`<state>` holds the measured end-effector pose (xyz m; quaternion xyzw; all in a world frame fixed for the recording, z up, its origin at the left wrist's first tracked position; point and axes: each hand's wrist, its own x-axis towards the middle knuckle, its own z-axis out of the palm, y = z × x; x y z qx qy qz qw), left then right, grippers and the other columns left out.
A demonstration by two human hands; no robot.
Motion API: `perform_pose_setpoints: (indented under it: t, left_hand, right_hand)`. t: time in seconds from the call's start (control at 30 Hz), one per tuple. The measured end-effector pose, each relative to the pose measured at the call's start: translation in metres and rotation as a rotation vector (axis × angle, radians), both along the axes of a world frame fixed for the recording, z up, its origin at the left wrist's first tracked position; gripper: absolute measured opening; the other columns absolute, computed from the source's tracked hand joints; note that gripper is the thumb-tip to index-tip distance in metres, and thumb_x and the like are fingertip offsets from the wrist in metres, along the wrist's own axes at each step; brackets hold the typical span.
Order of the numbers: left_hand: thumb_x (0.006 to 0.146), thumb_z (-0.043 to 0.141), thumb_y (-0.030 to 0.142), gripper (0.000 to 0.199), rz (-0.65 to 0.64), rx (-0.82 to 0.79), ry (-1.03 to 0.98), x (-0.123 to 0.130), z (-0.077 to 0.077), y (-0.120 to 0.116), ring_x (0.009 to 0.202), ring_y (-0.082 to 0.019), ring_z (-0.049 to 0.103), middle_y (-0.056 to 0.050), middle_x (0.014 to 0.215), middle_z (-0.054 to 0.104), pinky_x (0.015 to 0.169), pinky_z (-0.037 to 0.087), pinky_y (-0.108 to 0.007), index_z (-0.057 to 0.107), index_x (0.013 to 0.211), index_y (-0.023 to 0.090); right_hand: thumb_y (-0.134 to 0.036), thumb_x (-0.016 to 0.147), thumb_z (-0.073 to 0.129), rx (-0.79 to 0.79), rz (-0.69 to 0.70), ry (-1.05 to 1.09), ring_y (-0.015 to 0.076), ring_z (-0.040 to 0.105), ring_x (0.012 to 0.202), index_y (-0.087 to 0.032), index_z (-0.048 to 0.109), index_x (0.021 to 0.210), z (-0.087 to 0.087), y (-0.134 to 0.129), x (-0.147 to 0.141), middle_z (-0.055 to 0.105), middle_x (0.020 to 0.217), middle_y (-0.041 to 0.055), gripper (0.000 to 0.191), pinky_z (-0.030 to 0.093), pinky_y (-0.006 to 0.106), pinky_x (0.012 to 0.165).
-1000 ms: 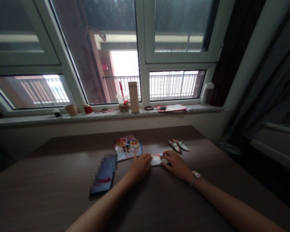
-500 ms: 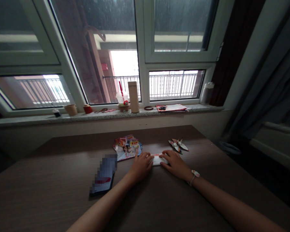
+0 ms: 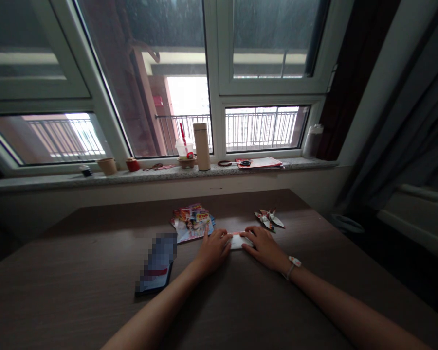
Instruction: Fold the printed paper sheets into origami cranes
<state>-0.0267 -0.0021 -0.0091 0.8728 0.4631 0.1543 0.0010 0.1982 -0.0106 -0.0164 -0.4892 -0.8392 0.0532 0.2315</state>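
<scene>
A small white sheet of folded paper [image 3: 238, 242] with a reddish upper edge lies on the dark wooden table. My left hand [image 3: 213, 250] grips its left end, thumb below and fingers on top. At the right end, the thumb and fingers of my right hand [image 3: 265, 248] hold it the same way, and a bracelet circles that wrist. Just beyond my left hand rests a pile of colourful printed leaflets [image 3: 192, 224]. Folded paper shapes [image 3: 270, 219] with pointed ends sit past my right hand.
A phone [image 3: 156, 265], its screen pixelated, lies left of my left forearm. Along the windowsill [image 3: 153, 180] stand a beige thermos [image 3: 202, 147], a plastic cup with a red straw [image 3: 184, 147], a paper cup [image 3: 107, 166], scissors [image 3: 244, 163] and a grey bottle [image 3: 313, 141].
</scene>
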Motion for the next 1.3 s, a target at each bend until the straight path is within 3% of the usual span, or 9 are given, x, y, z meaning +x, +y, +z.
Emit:
perform_pose_setpoints:
  t: [0.4, 0.6, 0.77, 0.87, 0.97, 1.13, 1.3]
  left_hand:
    - [0.098, 0.043, 0.032, 0.033, 0.025, 0.006, 0.02, 0.002, 0.001, -0.002, 0.122, -0.023, 0.053, -0.006, 0.127, 0.061, 0.119, 0.012, -0.06, 0.056, 0.128, 0.028]
    - [0.097, 0.045, 0.036, 0.031, 0.03, 0.026, -0.001, 0.005, 0.006, -0.006, 0.117, -0.025, 0.053, -0.006, 0.119, 0.063, 0.115, 0.019, -0.061, 0.06, 0.122, 0.026]
    - [0.095, 0.05, 0.04, 0.027, 0.002, 0.053, -0.044, 0.006, 0.004, -0.008, 0.111, -0.027, 0.051, -0.006, 0.107, 0.065, 0.11, 0.025, -0.061, 0.067, 0.11, 0.025]
    - [0.093, 0.054, 0.039, 0.023, -0.04, 0.026, -0.122, 0.006, 0.002, -0.008, 0.11, -0.025, 0.051, -0.005, 0.106, 0.066, 0.109, 0.031, -0.053, 0.071, 0.103, 0.026]
    - [0.092, 0.057, 0.038, 0.022, -0.066, -0.006, -0.195, 0.005, -0.001, -0.007, 0.116, -0.024, 0.049, -0.004, 0.114, 0.067, 0.107, 0.034, -0.047, 0.073, 0.103, 0.027]
    - [0.09, 0.06, 0.034, 0.021, -0.093, -0.049, -0.223, 0.002, -0.006, -0.004, 0.121, -0.027, 0.048, -0.003, 0.117, 0.069, 0.107, 0.035, -0.048, 0.073, 0.106, 0.029]
    - [0.086, 0.065, 0.03, 0.024, -0.078, -0.041, -0.237, -0.001, -0.013, 0.002, 0.123, -0.028, 0.049, -0.003, 0.118, 0.07, 0.107, 0.035, -0.05, 0.072, 0.109, 0.029]
  right_hand:
    - [-0.036, 0.095, 0.053, 0.098, -0.018, 0.003, 0.0276, 0.047, 0.121, -0.027, 0.059, 0.128, 0.0, -0.001, 0.0, 0.052, 0.128, 0.0117, 0.036, 0.039, 0.044, 0.103]
    - [-0.032, 0.098, 0.047, 0.112, 0.03, -0.07, 0.0235, 0.054, 0.107, -0.032, 0.068, 0.109, 0.007, -0.005, -0.001, 0.065, 0.112, 0.0041, 0.023, 0.038, 0.043, 0.094]
    - [-0.036, 0.099, 0.045, 0.12, -0.041, -0.072, 0.0258, 0.051, 0.115, -0.031, 0.067, 0.112, 0.009, -0.004, -0.003, 0.066, 0.122, 0.0023, 0.026, 0.035, 0.047, 0.098]
    - [-0.035, 0.1, 0.042, 0.096, -0.066, -0.053, 0.0267, 0.05, 0.119, -0.029, 0.066, 0.115, 0.005, 0.0, -0.004, 0.063, 0.13, 0.0026, 0.029, 0.036, 0.048, 0.1]
    - [-0.034, 0.1, 0.041, 0.049, -0.038, -0.029, 0.025, 0.051, 0.121, -0.027, 0.063, 0.118, 0.0, 0.004, -0.003, 0.06, 0.134, 0.0039, 0.03, 0.035, 0.049, 0.103]
    - [-0.029, 0.095, 0.047, -0.007, 0.011, 0.011, 0.025, 0.043, 0.133, -0.023, 0.06, 0.122, -0.006, 0.009, 0.001, 0.056, 0.14, 0.007, 0.031, 0.031, 0.048, 0.113]
    - [-0.028, 0.096, 0.041, -0.029, 0.054, -0.008, 0.0245, 0.038, 0.139, -0.026, 0.056, 0.131, -0.007, 0.009, 0.001, 0.05, 0.146, 0.0071, 0.038, 0.025, 0.053, 0.116]
